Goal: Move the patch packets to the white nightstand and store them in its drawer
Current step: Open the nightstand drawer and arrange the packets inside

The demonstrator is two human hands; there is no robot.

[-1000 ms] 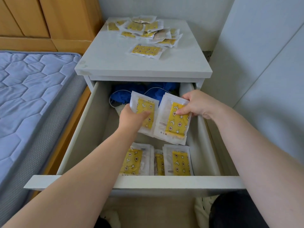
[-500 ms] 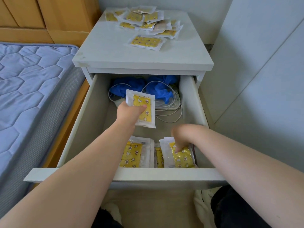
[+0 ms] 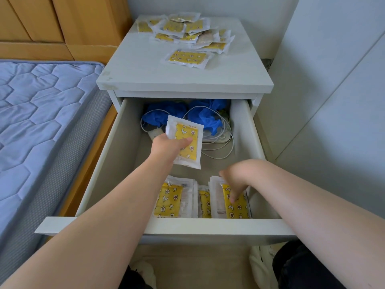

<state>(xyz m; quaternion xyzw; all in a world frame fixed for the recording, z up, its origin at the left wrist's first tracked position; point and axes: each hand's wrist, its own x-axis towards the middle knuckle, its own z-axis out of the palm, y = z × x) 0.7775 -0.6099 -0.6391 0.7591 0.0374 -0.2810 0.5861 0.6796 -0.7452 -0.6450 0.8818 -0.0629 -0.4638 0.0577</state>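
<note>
Nightstand at frame centre, bed to its left. Loose packets lie on its top, toward the rear. Drawer stands open below: cables at the back, packet stacks along the front wall (three stacks, side by side).

Left hand gripping one patch packet above the drawer, right hand fingertips on the front-right stack

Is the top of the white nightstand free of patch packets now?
No, a pile of patch packets lies on the nightstand top.
</note>
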